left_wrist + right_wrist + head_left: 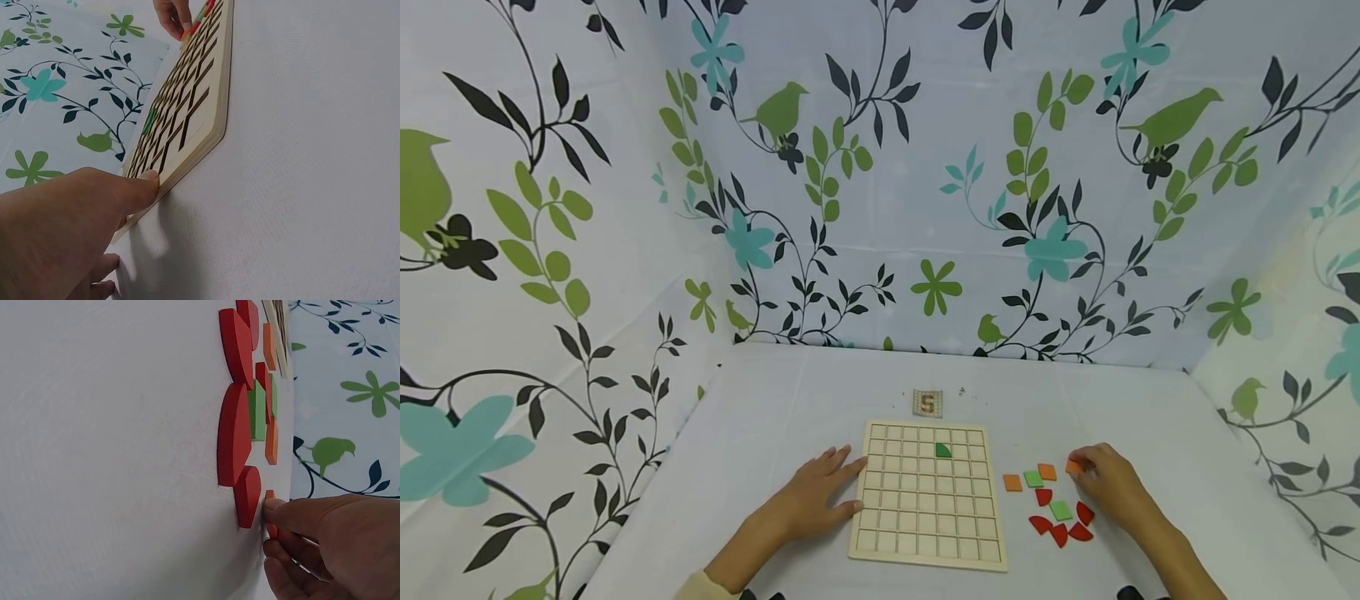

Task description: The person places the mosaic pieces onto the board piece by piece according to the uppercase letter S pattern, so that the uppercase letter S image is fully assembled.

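While the right hand (1108,485) pinches a small orange tile (1072,467) at 3 o'clock of the wooden board (925,559), the piece looks light, stiff and perhaps smooth, best taken by opposite edges. Red pieces (1061,534) cluster around its 6 o'clock, so lifting seems safer than sliding. The left hand (817,495), fingers spread, touches the board's 9 o'clock rim. Toward 12 o'clock, the tabletop (1075,408) gives room before the patterned cloth (880,250).

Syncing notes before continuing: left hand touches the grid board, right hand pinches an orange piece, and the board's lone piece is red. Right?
Not quite: the lone piece on the grid board is green, not red, as the head view shows.
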Demonstrator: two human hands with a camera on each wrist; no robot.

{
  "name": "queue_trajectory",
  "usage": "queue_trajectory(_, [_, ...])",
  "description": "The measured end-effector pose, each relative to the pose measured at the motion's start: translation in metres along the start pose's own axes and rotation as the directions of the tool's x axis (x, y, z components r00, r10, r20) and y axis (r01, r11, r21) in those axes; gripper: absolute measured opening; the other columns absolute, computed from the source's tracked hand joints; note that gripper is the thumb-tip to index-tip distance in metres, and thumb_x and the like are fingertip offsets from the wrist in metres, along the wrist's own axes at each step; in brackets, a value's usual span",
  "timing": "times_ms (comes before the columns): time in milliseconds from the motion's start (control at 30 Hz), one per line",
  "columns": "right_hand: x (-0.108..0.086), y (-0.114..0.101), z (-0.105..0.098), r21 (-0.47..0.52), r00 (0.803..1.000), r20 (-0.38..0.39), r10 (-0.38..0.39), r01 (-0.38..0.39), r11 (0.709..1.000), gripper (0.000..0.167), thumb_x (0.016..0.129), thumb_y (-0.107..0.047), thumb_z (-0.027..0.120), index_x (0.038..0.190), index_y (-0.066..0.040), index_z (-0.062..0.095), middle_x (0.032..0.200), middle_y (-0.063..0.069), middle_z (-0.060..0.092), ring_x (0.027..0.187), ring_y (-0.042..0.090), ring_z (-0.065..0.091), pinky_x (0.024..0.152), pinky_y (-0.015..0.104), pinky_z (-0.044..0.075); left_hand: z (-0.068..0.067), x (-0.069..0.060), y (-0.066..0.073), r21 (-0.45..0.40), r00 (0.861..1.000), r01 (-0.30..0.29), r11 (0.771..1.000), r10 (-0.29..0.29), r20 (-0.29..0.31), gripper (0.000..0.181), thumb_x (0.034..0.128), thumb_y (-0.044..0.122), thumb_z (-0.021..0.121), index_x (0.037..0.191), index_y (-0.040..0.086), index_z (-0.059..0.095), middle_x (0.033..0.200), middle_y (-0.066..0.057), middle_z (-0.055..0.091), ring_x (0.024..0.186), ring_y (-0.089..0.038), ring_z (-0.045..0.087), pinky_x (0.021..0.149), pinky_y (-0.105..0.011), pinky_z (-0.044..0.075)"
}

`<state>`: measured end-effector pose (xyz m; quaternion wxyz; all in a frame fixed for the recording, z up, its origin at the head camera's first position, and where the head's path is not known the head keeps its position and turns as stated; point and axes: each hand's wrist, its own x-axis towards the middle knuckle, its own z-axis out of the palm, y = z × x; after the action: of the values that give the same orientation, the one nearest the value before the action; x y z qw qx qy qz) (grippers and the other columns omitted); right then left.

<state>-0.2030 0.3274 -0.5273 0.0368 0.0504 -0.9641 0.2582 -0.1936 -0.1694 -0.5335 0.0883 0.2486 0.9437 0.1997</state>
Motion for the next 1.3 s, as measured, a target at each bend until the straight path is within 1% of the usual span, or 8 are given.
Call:
queue_trajectory(233, [0.008, -0.003, 0.003, 0.002, 1.000, -0.014, -0.015, 0.015, 1.000, 0.021, 0.094, -0.003, 0.076, 0.113, 0.005, 0.074, 0.109, 0.017, 0.068, 0.103, 0.037, 0.067, 0.096, 0.058, 0.058, 0.000, 0.000, -0.001, 0.011, 1.000, 0.002, 1.000, -0.002, 0.001, 0.071, 0.1047, 0.058, 0.056, 0.164, 0.023, 0.040, 0.172, -0.017, 0.030, 0.158, -0.045, 0.027, 0.124, -0.068, 0.026])
queue_trajectory(433, [0.021, -0.004, 0.009, 0.003, 0.997, -0.035, -0.067, 0.067, 0.998, 0.020, 0.094, -0.004, 0.077, 0.111, 0.006, 0.074, 0.102, 0.014, 0.068, 0.094, 0.029, 0.065, 0.090, 0.054, 0.061, 0.000, 0.001, -0.001, 0.015, 1.000, 0.003, 1.000, -0.003, -0.002, 0.070, 0.1048, 0.056, 0.056, 0.164, 0.023, 0.041, 0.172, -0.017, 0.031, 0.158, -0.045, 0.027, 0.124, -0.068, 0.027])
queue_trajectory(567, [0.036, -0.008, 0.012, 0.013, 0.998, -0.006, -0.062, 0.062, 0.998, 0.021, 0.094, -0.003, 0.076, 0.112, 0.007, 0.073, 0.100, 0.014, 0.067, 0.091, 0.026, 0.062, 0.090, 0.053, 0.060, 0.000, 0.001, 0.000, 0.010, 1.000, 0.008, 1.000, -0.008, -0.001, 0.070, 0.1047, 0.056, 0.057, 0.164, 0.023, 0.041, 0.172, -0.017, 0.030, 0.159, -0.045, 0.026, 0.124, -0.067, 0.026])
queue_trajectory(667, [0.045, -0.014, 0.015, 0.025, 0.999, 0.030, -0.038, 0.037, 0.999, 0.023, 0.095, -0.005, 0.075, 0.115, 0.007, 0.072, 0.102, 0.014, 0.067, 0.092, 0.026, 0.061, 0.092, 0.053, 0.060, 0.000, 0.001, 0.000, 0.004, 1.000, 0.009, 1.000, -0.009, 0.001, 0.070, 0.1046, 0.056, 0.057, 0.164, 0.023, 0.041, 0.172, -0.017, 0.030, 0.159, -0.045, 0.026, 0.124, -0.067, 0.026])
queue_trajectory(767, [0.053, -0.022, 0.019, 0.032, 0.998, 0.064, -0.016, 0.014, 0.999, 0.025, 0.096, -0.007, 0.075, 0.117, 0.006, 0.071, 0.103, 0.013, 0.065, 0.092, 0.025, 0.060, 0.093, 0.052, 0.060, 0.000, 0.001, 0.000, 0.005, 1.000, 0.008, 1.000, -0.008, 0.002, 0.070, 0.1045, 0.056, 0.057, 0.164, 0.023, 0.041, 0.172, -0.017, 0.030, 0.159, -0.044, 0.026, 0.124, -0.067, 0.026])
queue_trajectory(867, [0.060, -0.030, 0.023, 0.029, 0.996, 0.083, -0.021, 0.019, 0.999, 0.025, 0.097, -0.008, 0.076, 0.117, 0.005, 0.071, 0.102, 0.012, 0.065, 0.092, 0.024, 0.059, 0.092, 0.051, 0.059, 0.000, 0.001, -0.001, 0.010, 1.000, 0.003, 1.000, -0.003, 0.001, 0.070, 0.1048, 0.056, 0.057, 0.164, 0.023, 0.041, 0.172, -0.017, 0.030, 0.159, -0.044, 0.027, 0.124, -0.067, 0.026])
queue_trajectory(1067, [0.071, -0.052, 0.031, 0.035, 0.991, 0.084, -0.104, 0.101, 0.994, 0.020, 0.096, -0.005, 0.075, 0.112, 0.007, 0.072, 0.101, 0.013, 0.065, 0.092, 0.025, 0.061, 0.090, 0.049, 0.058, -0.001, 0.000, 0.001, 0.008, 1.000, 0.002, 1.000, -0.002, 0.003, 0.070, 0.1051, 0.054, 0.057, 0.164, 0.022, 0.040, 0.172, -0.018, 0.029, 0.159, -0.045, 0.026, 0.124, -0.067, 0.026])
queue_trajectory(1300, [0.072, -0.091, 0.047, 0.076, 0.983, 0.081, -0.167, 0.161, 0.984, 0.019, 0.097, -0.006, 0.075, 0.114, 0.004, 0.071, 0.104, 0.012, 0.062, 0.099, 0.027, 0.064, 0.092, 0.049, 0.057, -0.001, 0.000, 0.000, 0.017, 1.000, 0.005, 1.000, -0.005, 0.004, 0.069, 0.1050, 0.055, 0.057, 0.165, 0.024, 0.040, 0.173, -0.016, 0.029, 0.159, -0.043, 0.026, 0.125, -0.066, 0.026])
